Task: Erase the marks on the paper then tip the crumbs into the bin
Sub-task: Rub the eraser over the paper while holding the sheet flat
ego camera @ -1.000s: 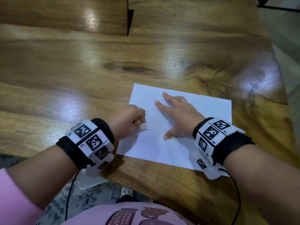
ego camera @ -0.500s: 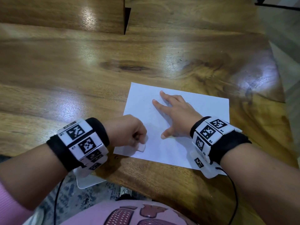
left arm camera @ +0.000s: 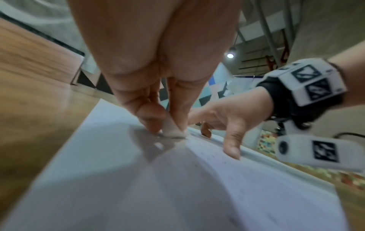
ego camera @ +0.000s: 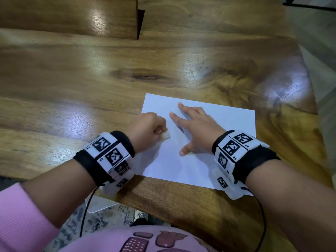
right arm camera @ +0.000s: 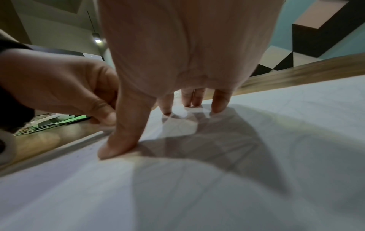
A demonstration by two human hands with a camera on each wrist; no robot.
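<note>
A white sheet of paper [ego camera: 227,124] lies on the wooden table [ego camera: 91,88] near its front edge. My left hand [ego camera: 148,129] pinches a small white eraser [ego camera: 166,135] and presses its tip on the left part of the sheet; the left wrist view shows the eraser [left arm camera: 171,130] squeezed between thumb and fingers against the paper [left arm camera: 138,187]. My right hand [ego camera: 194,128] lies flat on the sheet with fingers spread, holding it down. In the right wrist view its thumb [right arm camera: 120,140] and fingertips press the paper [right arm camera: 276,171]. Tiny dark crumbs dot the sheet. No bin is in view.
A wooden block or bench [ego camera: 72,15] stands at the back left of the table. The table's right edge [ego camera: 309,79] drops off to a grey floor. A white card-like object [ego camera: 101,204] shows below the front edge, over a patterned floor.
My left hand with the eraser slid toward me down the paper's left side, then moved back up away from me. The right hand stayed put on the sheet.
</note>
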